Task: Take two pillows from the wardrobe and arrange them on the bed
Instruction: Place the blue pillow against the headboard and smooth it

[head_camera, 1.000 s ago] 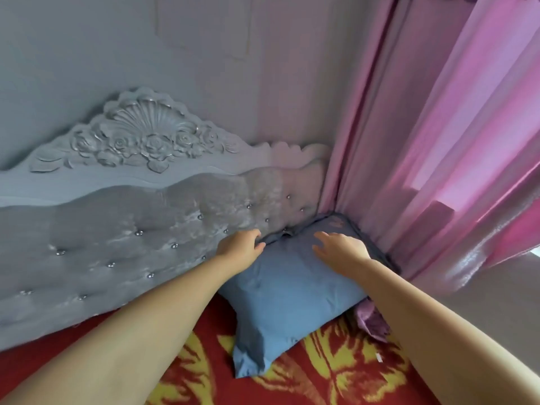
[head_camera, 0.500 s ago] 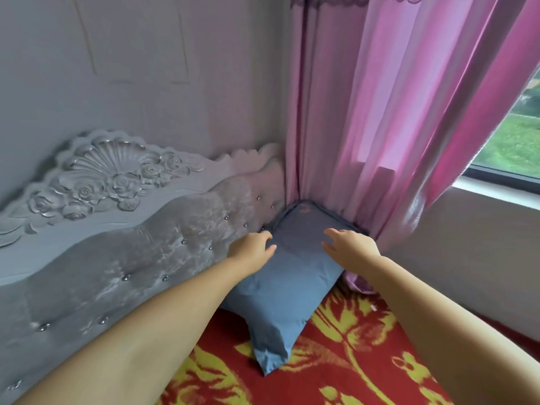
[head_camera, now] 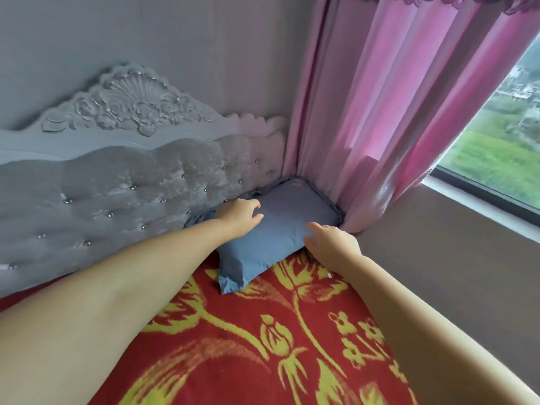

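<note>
Head view, both hands (head_camera: 333,241) apparently resting on blue pillow (head_camera: 280,229), bed corner

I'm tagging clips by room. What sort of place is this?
Most likely a home bedroom: a bed with a tufted headboard and red blanket, a blue pillow under both hands, and pink curtains at a window.

Your left hand (head_camera: 238,216) and right hand (head_camera: 331,239) are bare, as are both forearms, with no sleeve, ring, watch or glove visible beside the pillow (head_camera: 274,238).
</note>
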The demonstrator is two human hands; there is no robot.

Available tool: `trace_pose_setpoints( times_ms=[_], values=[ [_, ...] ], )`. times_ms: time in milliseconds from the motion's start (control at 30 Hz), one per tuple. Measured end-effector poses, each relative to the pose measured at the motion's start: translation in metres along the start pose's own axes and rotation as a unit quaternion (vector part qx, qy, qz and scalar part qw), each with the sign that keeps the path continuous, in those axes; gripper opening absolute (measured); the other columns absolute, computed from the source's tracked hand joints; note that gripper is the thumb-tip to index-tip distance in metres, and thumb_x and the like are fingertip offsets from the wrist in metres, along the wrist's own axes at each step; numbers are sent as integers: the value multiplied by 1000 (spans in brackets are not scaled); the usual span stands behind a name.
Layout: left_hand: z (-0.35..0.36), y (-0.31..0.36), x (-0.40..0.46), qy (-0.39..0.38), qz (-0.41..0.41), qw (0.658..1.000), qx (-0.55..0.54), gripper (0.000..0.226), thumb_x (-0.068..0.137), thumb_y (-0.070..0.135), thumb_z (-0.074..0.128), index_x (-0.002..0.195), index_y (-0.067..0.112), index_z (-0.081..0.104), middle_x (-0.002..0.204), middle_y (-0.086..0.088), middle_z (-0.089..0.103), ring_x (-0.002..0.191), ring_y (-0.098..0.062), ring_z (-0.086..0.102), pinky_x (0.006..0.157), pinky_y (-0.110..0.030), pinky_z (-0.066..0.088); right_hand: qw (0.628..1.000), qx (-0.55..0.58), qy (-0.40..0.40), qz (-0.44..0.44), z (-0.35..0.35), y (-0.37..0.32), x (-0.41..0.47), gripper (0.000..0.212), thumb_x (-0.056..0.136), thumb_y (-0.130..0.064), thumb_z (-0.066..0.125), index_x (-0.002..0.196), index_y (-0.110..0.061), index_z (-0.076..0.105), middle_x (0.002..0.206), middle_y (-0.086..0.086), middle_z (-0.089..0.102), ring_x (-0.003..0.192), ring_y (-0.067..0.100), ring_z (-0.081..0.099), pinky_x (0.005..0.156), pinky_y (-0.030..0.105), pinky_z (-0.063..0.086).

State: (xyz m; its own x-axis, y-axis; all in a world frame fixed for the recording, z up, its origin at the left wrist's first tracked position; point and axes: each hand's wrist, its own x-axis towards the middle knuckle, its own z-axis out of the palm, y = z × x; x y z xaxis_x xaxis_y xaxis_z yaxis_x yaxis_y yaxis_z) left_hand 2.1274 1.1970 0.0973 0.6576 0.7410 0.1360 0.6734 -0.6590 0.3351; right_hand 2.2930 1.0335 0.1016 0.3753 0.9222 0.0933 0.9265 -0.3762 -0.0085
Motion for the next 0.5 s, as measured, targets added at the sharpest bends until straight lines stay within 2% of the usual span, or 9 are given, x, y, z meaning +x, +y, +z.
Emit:
trace_pose_setpoints(
  times_ms=[33, 133, 267, 400, 500],
  values=[
    [-3, -4, -11, 2, -13, 1000, 4, 38, 95, 38, 46, 128, 20, 52, 111, -6, 68, 99, -29, 63, 79, -36, 49, 1000, -2, -10, -16, -2, -6, -1, 23, 95, -40, 36, 101, -21, 45, 96, 3, 61, 94, 31, 63, 62, 31, 36],
    [-13, -31, -48, 28, -62, 998, 0, 37, 94, 39, 47, 126, 21, 52, 112, -6, 67, 99, -30, 63, 76, -34, 47, 997, -15, -29, -65, -4, -42, 6, 40, 97, -46, 35, 125, -21, 48, 113, 5, 64, 101, 30, 62, 69, 34, 44],
    [-34, -88, -105, 64, -145, 987, -9, 33, 92, 39, 49, 119, 20, 57, 108, -8, 69, 101, -32, 63, 78, -34, 47, 988, -21, -47, -143, 2, -123, 14, 39, 97, -42, 36, 127, -20, 49, 119, 6, 63, 104, 31, 61, 72, 36, 47],
    [-65, -183, -183, 76, -223, 972, 13, 37, 93, 42, 48, 124, 23, 53, 114, -7, 68, 104, -31, 63, 79, -34, 47, 975, -20, -58, -213, 17, -240, 9, 38, 97, -40, 36, 127, -20, 49, 117, 9, 64, 101, 31, 62, 68, 33, 41],
    [-87, -277, -257, 94, -246, 964, 29, 36, 93, 41, 48, 122, 21, 55, 114, -7, 67, 105, -31, 62, 81, -34, 48, 970, -9, -47, -239, 38, -344, -5, 41, 98, -42, 35, 133, -23, 45, 119, 7, 64, 102, 30, 62, 66, 32, 40]
  ],
)
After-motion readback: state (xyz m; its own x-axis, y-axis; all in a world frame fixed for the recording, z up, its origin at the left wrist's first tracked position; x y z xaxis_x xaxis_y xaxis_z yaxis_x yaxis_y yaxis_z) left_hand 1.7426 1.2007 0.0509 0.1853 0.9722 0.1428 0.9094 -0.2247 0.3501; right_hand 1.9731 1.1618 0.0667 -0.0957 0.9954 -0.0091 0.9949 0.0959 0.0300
